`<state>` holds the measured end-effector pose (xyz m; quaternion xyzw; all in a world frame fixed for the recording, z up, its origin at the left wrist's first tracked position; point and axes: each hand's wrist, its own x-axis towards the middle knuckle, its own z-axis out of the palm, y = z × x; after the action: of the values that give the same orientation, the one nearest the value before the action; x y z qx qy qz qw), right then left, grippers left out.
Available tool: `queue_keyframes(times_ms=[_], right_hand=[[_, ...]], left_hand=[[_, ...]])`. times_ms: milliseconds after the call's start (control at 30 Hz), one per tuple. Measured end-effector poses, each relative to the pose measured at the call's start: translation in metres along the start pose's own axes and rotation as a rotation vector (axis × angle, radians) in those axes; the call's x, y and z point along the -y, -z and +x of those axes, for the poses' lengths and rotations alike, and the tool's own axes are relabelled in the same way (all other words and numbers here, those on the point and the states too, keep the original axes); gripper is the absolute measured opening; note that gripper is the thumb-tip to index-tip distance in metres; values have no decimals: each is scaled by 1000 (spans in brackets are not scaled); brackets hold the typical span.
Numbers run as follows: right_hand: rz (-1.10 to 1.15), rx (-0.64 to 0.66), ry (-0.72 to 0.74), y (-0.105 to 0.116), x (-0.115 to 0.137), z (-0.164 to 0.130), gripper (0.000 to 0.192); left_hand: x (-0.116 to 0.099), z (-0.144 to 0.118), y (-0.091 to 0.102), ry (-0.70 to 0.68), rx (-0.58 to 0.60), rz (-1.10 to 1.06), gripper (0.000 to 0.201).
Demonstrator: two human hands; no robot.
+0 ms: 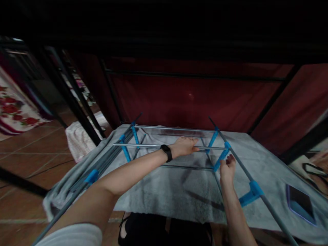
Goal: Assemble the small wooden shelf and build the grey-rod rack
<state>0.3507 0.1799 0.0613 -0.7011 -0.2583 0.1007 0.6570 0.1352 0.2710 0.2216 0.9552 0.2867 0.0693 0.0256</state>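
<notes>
A frame of thin grey rods (169, 146) joined by blue plastic connectors (221, 155) lies on a grey cloth (164, 188), which covers a low surface in front of a dark red fabric wall (194, 95). The left hand (185, 146) rests palm down on the nearer cross rod, fingers (193, 141) laid flat and close together along it, pointing to the right. A black band (167, 152) sits on that wrist. The right hand (227, 167) is just beside a blue connector where the cross rod meets the long right side rod (266, 201); its fingers are curled inward, and whether they pinch the connector or only touch it cannot be told. Further along that side rod sits another blue connector (252, 193). More grey rods lie bundled along the left edge of the cloth, with a blue piece (91, 176) on them.

To the right on the cloth lies a flat dark object with a purple edge (299, 204). Black poles (69, 99) stand at the left over a brown tiled floor (25, 153), where a flowered cloth (12, 109) and a pale bundle (79, 138) lie. No readable writing shows anywhere.
</notes>
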Motion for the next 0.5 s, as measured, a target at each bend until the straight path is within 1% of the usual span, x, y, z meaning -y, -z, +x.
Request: queue_keyframes(times_ms=[33, 67, 133, 167, 233, 267, 333, 367, 433, 500], right_hand=[[-30, 0, 31, 0, 0, -13, 65], [-58, 30, 73, 1, 3, -28, 63], [-111, 159, 197, 0, 16, -59, 54], [-105, 239, 276, -2, 28, -73, 49], [-78, 382, 473, -12, 59, -97, 39], [-86, 434, 559, -20, 77, -106, 37], [-121, 554, 714, -43, 115, -119, 37], [-122, 619, 779, -58, 133, -125, 38], [-149, 723, 905, -93, 164, -138, 39], [-245, 854, 1023, -131, 189, -155, 39]], left_hand=[[11, -10, 8, 18, -21, 1, 45], [24, -23, 16, 52, -45, -8, 44], [58, -54, 33, 163, -123, -66, 42], [78, -71, 42, 232, -184, -117, 41], [121, -109, 57, 387, -345, -239, 39], [143, -128, 63, 499, -415, -314, 38], [180, -164, 70, 798, -535, -546, 32], [194, -180, 71, 903, -568, -646, 30], [214, -207, 65, 985, -569, -770, 26], [222, -224, 51, 986, -525, -1006, 25]])
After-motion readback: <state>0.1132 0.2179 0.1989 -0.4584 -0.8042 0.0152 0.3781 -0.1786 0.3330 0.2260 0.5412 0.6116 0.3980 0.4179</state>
